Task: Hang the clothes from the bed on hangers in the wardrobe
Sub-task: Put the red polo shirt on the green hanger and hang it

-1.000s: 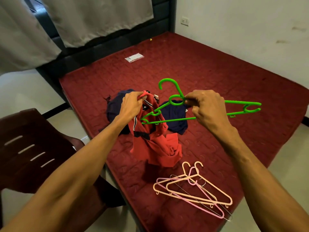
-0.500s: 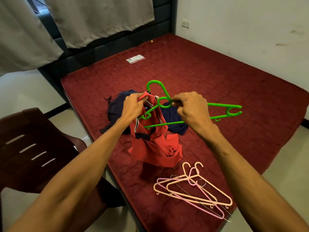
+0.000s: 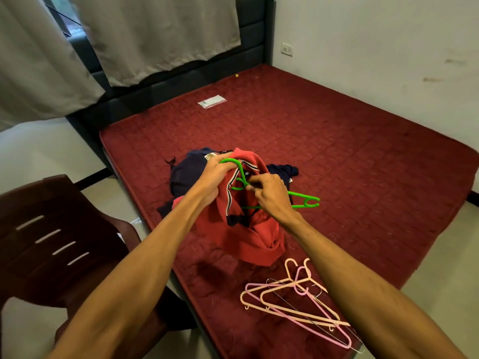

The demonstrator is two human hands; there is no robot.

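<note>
Near the left edge of the quilted mattress (image 3: pixel 337 151), our left hand (image 3: pixel 213 178) grips the soft red shirt (image 3: pixel 256 239), seemingly the hook too; our right hand (image 3: pixel 272 199) pinches the thin green plastic hanger (image 3: pixel 302 195).

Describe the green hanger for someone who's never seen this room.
On the bed, at the edge by the chair, the left hand holds up a red shirt. The right hand pinches the green hanger, one arm inside the shirt, the other sticking out. It is the only green one; the other hangers, pink, peach and wire, lie loose nearer the camera.
</note>
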